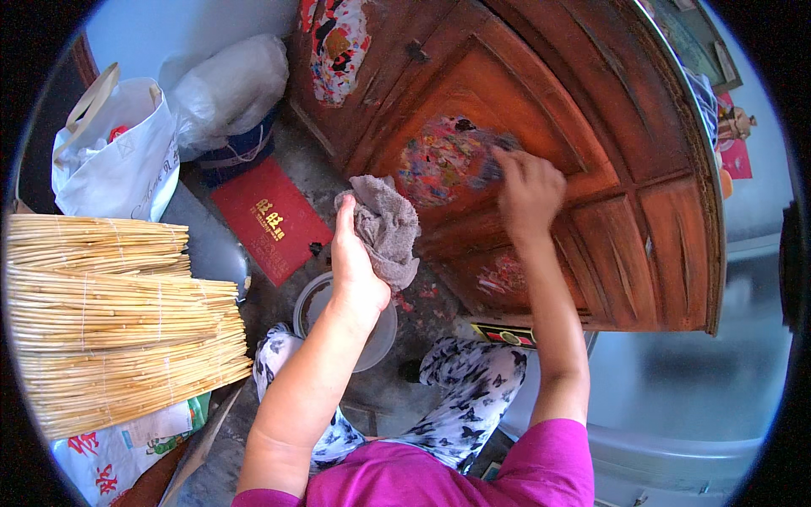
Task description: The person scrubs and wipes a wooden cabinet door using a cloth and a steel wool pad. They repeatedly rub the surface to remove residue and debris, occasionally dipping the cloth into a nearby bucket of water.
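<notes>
My left hand [355, 275] is closed round a crumpled grey-brown cloth [390, 237], held up in front of the wooden cabinet [591, 93]. On the cabinet's reddish-brown door panel is a patch of torn, multicoloured paper remnants [443, 160], smeared grey along its right side. My right hand [532, 190] reaches to that right side, its fingers bent and their tips against the panel. The fingers are slightly blurred, and anything small between them is hidden.
Another ragged paper patch [340, 51] covers the door farther left. Between my knees stands a pale bucket [387, 342], near a red printed sheet [270, 221] on the floor. Bundled reed mats [127, 317], a white bag [118, 156] and a plastic-wrapped bundle [241, 89] lie leftward.
</notes>
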`<state>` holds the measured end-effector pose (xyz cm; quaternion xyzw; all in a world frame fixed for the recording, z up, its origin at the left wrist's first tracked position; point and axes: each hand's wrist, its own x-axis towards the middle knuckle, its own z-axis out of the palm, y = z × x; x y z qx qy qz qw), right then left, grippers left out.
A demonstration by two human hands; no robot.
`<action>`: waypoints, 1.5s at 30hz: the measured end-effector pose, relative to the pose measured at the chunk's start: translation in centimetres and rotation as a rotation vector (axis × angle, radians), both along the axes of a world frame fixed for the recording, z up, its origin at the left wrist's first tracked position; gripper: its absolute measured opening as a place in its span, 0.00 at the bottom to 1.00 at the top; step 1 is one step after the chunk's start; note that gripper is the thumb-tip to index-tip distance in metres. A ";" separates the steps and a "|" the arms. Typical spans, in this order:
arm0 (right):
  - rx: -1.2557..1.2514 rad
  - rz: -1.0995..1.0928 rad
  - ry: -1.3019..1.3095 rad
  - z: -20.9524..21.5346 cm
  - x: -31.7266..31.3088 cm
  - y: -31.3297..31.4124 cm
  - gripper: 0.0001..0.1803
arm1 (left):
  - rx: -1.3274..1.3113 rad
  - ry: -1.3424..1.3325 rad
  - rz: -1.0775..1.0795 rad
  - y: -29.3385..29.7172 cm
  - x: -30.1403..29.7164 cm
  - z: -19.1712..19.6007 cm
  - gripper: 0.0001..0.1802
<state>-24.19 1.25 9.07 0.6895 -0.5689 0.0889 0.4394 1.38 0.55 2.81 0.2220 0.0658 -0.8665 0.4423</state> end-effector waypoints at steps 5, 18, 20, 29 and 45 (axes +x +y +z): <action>0.042 -0.086 0.077 -0.8 -0.9 -0.8 0.15 | 0.004 0.035 0.028 -0.2 0.0 0.0 0.20; 0.079 -0.013 0.020 0.7 0.8 -1.8 0.18 | -0.021 0.030 0.081 -0.5 0.2 -0.2 0.21; -0.013 -0.071 0.143 3.2 -0.1 -0.6 0.11 | 0.002 0.015 0.056 -0.4 0.2 -0.1 0.22; 0.144 0.000 0.011 -4.6 1.8 -7.6 0.13 | -0.015 -0.012 -0.014 0.3 -0.8 -0.7 0.23; 0.138 -0.008 0.039 -6.2 1.4 -8.8 0.12 | 0.012 0.001 0.015 -0.1 -0.4 -0.1 0.21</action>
